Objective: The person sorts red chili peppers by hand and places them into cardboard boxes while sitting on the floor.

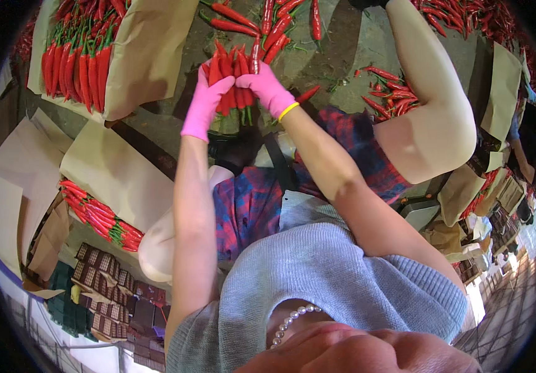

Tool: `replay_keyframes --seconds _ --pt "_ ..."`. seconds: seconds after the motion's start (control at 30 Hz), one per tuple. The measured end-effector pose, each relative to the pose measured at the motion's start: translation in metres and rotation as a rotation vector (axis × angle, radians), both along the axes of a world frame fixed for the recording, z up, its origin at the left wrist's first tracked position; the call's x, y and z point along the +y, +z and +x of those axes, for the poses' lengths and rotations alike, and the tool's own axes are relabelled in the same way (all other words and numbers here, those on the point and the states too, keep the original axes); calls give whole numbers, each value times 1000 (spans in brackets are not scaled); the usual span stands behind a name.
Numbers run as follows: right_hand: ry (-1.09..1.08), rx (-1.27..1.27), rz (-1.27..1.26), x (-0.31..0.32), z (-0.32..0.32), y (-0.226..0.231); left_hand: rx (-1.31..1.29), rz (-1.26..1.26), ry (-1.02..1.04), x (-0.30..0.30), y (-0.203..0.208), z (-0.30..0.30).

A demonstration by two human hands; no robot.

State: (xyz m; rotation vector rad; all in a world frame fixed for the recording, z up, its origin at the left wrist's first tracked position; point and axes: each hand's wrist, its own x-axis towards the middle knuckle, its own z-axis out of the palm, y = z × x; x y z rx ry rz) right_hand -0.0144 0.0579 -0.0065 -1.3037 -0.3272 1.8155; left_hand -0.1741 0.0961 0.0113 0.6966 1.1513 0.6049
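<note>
Both my hands wear pink gloves and meet around one bunch of red chili peppers point(223, 68), green stems downward. My left hand point(209, 93) is closed on the left side of the bunch, its thumb across the peppers. From the right, my right hand point(264, 87) grips the same bunch, with one long chili point(255, 56) standing up beside its fingers. A yellow band point(288, 111) circles my right wrist. Just beyond the hands, loose red chilies point(277, 31) lie on the floor. The undersides of the fingers are hidden.
At the upper left, a paper-lined box point(146, 56) holds chilies in rows. Another papered box point(118, 165) with chilies stands near my left knee. A chili pile point(395, 93) lies by my right leg. Stacked brown crates point(103, 292) stand lower left. A person point(529, 137) is at the far right.
</note>
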Motion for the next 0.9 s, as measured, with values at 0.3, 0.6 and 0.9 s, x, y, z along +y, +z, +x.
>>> replay_keyframes --seconds 0.3,0.6,0.9 --pt "-190 131 -174 -65 67 45 10 -210 -383 -16 47 72" --pt "-480 211 -497 -126 83 1 145 -264 -942 -35 -14 130" --pt "-378 718 -165 -44 -18 -16 132 -87 -604 41 15 12"
